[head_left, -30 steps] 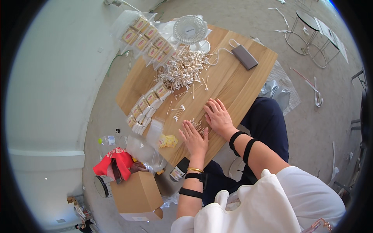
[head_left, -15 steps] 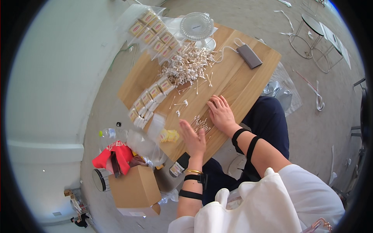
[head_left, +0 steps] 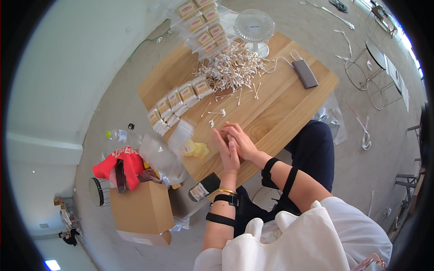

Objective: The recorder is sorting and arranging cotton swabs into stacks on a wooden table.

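Near the table's front edge my left hand (head_left: 227,153) stands on its side, fingers straight and together. My right hand (head_left: 244,145) is against it from the right, its fingers reaching over toward the left fingers. Between the two palms a bundle of cotton swabs (head_left: 226,138) is pressed, mostly hidden by the hands. Just beyond lie a few loose cotton swabs (head_left: 217,117). A large heap of cotton swabs (head_left: 237,67) sits farther back. Left of my hands are small yellow cards (head_left: 195,149) and a clear plastic bag (head_left: 181,135).
A row of packed swab bags (head_left: 180,100) lines the wooden table's (head_left: 282,101) left side, with more filled packs (head_left: 203,29) behind. A white fan (head_left: 254,28) and a grey power bank (head_left: 305,74) stand at the back. A cardboard box (head_left: 139,210) is on the floor at left.
My right hand has moved left and come together with my left hand. The swabs that lay spread between my hands are now gathered between the palms. The view has shifted slightly.
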Demonstrator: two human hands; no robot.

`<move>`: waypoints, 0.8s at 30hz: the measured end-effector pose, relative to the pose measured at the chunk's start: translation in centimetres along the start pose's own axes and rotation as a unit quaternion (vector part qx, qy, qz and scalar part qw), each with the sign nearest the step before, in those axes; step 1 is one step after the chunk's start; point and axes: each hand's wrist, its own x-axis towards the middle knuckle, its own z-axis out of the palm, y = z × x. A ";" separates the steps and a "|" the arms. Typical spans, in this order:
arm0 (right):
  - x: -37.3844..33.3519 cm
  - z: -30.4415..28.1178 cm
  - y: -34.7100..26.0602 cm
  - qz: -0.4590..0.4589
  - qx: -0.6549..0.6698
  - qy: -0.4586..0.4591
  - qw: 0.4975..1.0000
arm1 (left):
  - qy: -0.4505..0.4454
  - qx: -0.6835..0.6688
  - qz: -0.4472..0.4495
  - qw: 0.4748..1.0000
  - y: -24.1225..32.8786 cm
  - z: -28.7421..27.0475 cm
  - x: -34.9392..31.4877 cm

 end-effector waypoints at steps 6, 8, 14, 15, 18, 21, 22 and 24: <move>-1.5 -5.6 1.5 0.041 -0.179 0.118 0.976 | 0.031 0.231 0.052 0.971 1.9 -1.0 -1.2; -1.7 -6.5 1.4 0.008 -0.299 0.119 0.947 | -0.075 0.444 0.059 0.891 2.9 -0.6 -1.8; -1.5 -5.8 1.2 -0.006 -0.331 0.089 0.939 | -0.110 0.461 0.027 0.880 2.0 1.1 -1.7; -1.5 -5.8 1.2 -0.001 -0.332 0.089 0.939 | -0.109 0.460 0.028 0.881 2.0 1.1 -1.8; -1.4 -5.8 1.3 -0.002 -0.331 0.089 0.939 | -0.104 0.471 0.051 0.875 1.2 1.1 -2.0; -1.4 -5.8 1.2 -0.003 -0.326 0.086 0.941 | -0.116 0.487 0.034 0.865 1.3 1.0 -1.0; -1.4 -6.0 1.2 -0.002 -0.328 0.088 0.941 | -0.101 0.476 0.050 0.872 1.5 1.2 -0.8; -1.6 -6.2 1.2 0.000 -0.338 0.090 0.937 | -0.086 0.463 0.068 0.880 1.8 1.6 -0.4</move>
